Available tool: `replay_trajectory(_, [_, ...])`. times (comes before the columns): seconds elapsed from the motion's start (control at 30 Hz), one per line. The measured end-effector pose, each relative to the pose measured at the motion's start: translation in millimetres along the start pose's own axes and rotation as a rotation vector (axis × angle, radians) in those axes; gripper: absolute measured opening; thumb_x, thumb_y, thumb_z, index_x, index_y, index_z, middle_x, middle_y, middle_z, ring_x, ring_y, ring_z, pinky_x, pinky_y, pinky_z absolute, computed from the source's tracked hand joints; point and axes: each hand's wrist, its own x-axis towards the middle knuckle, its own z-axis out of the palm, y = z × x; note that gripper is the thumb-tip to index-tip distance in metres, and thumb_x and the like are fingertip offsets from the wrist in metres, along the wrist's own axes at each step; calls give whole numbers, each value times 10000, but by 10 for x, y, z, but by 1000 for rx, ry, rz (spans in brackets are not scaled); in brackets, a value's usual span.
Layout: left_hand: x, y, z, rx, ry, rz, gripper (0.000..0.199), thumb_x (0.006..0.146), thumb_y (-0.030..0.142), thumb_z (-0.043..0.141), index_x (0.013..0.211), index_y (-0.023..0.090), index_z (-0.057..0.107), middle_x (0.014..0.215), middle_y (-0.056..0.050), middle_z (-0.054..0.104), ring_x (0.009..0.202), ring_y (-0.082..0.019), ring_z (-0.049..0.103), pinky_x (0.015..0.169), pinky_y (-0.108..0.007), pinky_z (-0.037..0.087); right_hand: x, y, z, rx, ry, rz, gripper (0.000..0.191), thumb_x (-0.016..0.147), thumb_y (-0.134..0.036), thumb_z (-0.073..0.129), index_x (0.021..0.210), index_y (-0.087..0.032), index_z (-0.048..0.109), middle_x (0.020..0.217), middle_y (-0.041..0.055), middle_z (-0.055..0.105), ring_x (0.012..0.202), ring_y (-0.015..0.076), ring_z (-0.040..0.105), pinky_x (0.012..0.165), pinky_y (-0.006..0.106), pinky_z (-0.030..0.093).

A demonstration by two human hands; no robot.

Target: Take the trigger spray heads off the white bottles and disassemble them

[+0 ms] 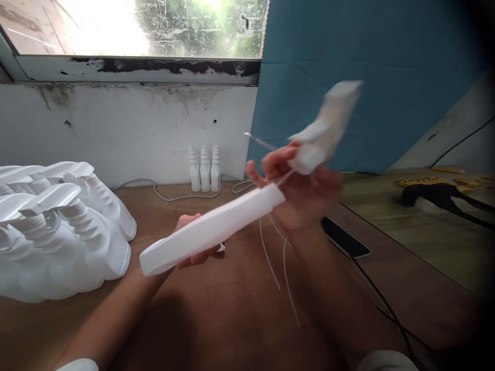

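Observation:
My left hand (199, 257) is wrapped round a white plastic bottle (212, 229), which lies tilted, its open neck up and to the right. At that neck my right hand (297, 198) grips a white trigger spray head (328, 121), blurred by motion. A thin tube runs from the head towards the bottle's mouth; whether its end is inside is hidden. Two more thin white tubes (288, 281) hang below my right hand, and another tip sticks out to its upper left. A small white piece (221, 248) shows by my left fingers.
Several white spray bottles (104, 232) with trigger heads stand packed together at the left. Three slim white bottles (204, 167) stand against the wall beside a grey cable (170, 199). At the right lie a dark phone (344, 237) and a black strap-like object (433, 193). Blue cloth (328, 46) hangs behind.

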Motion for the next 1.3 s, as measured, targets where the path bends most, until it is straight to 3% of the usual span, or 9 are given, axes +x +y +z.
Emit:
replay_trajectory(0.1, [26, -99, -128, -131, -50, -28, 622, 641, 682, 532, 920, 129, 596, 529, -29, 540, 425, -134, 469, 346, -213, 319, -16, -85, -30, -36, 11, 2, 360, 671, -511, 711, 972, -327, 636, 832, 19, 670, 1027, 304, 624, 791, 445, 513])
replay_trajectory(0.13, [55, -123, -196, -134, 24, 21, 620, 630, 670, 547, 918, 122, 595, 532, -28, 538, 398, -123, 450, 347, -222, 323, -20, -125, -83, -40, 15, 2, 350, 672, -505, 714, 966, -332, 636, 828, 21, 669, 1002, 300, 630, 771, 436, 512])
replay_trajectory(0.27, [215, -191, -608, -23, 500, 292, 699, 692, 699, 424, 1013, 104, 599, 507, -6, 493, 317, -105, 373, 350, -255, 325, 10, -319, -486, -5, 75, -14, 294, 689, -520, 699, 919, -348, 635, 748, 27, 645, 833, 263, 639, 657, 391, 490])
replay_trajectory(0.37, [305, -237, -988, 35, 813, 461, 676, 760, 649, 344, 1098, 111, 572, 668, -51, 591, 450, -139, 505, 474, -287, 445, 50, -351, -764, 143, 150, -33, 237, 720, -531, 662, 841, -329, 635, 571, -8, 517, 508, 157, 503, 467, 319, 394])
replay_trajectory(0.47, [354, -284, -1321, 124, 1108, 567, 604, 802, 550, 322, 1165, 116, 531, 916, -105, 655, 784, -223, 632, 666, -311, 514, -5, -121, -839, 292, 196, 149, 216, 708, -421, 712, 782, -258, 591, 500, -69, 292, 379, 71, 180, 350, 244, 185])
replay_trajectory(0.57, [403, -307, -1561, 271, 1328, 615, 525, 814, 417, 400, 1255, 141, 474, 1161, -110, 616, 1077, -242, 580, 855, -304, 494, -188, 314, -830, 319, 198, 462, 344, 646, -373, 778, 700, -220, 474, 528, -89, 216, 417, 55, 91, 358, 206, 81])
replay_trajectory(0.67, [487, -284, -1699, 442, 1480, 611, 580, 815, 325, 480, 1355, 141, 375, 1282, -126, 554, 1191, -234, 523, 966, -308, 441, -388, 740, -910, 258, 233, 587, 477, 641, -387, 780, 638, -213, 335, 533, -99, 183, 425, 43, 70, 363, 197, 42])
replay_trajectory(0.93, [843, -152, -1784, 783, 1648, 459, 652, 864, 373, 520, 1440, 201, 267, 1378, -154, 483, 1221, -312, 502, 988, -422, 424, -508, 1189, -1206, -11, 318, 567, 497, 634, -483, 776, 634, -202, 366, 474, -111, 265, 360, 9, 135, 342, 177, 38])
replay_trajectory(1.3, [1169, -82, -1913, 1002, 1602, 325, 673, 857, 408, 544, 1450, 204, 300, 1270, -182, 569, 1110, -366, 569, 902, -453, 461, -542, 1351, -1175, -99, 362, 447, 423, 673, -513, 750, 681, -179, 491, 448, -92, 358, 362, 32, 257, 331, 168, 174])
